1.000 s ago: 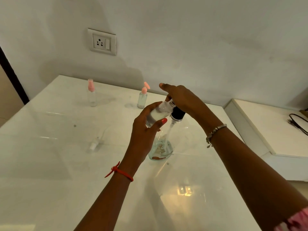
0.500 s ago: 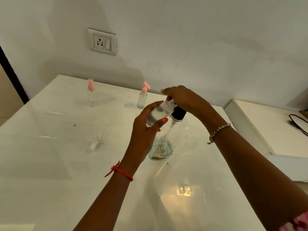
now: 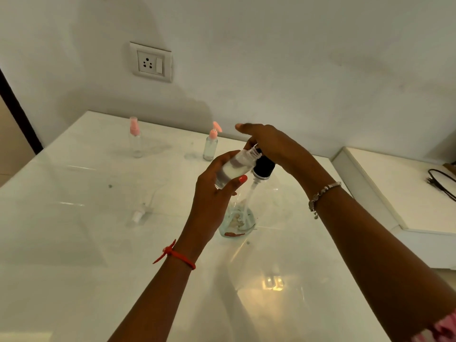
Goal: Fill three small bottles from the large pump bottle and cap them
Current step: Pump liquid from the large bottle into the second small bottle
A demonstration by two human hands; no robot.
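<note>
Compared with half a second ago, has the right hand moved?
Yes. The right hand has lifted: its fingertips now sit above the back edge of the table.

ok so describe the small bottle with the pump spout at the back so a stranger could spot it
Below the wall socket, two small clear bottles stand near the back edge of the white table. The pump-spout bottle is the one nearer the large pump bottle. Its pink top ends in a slanted spout, while the other bottle has a straight pink top.
</note>
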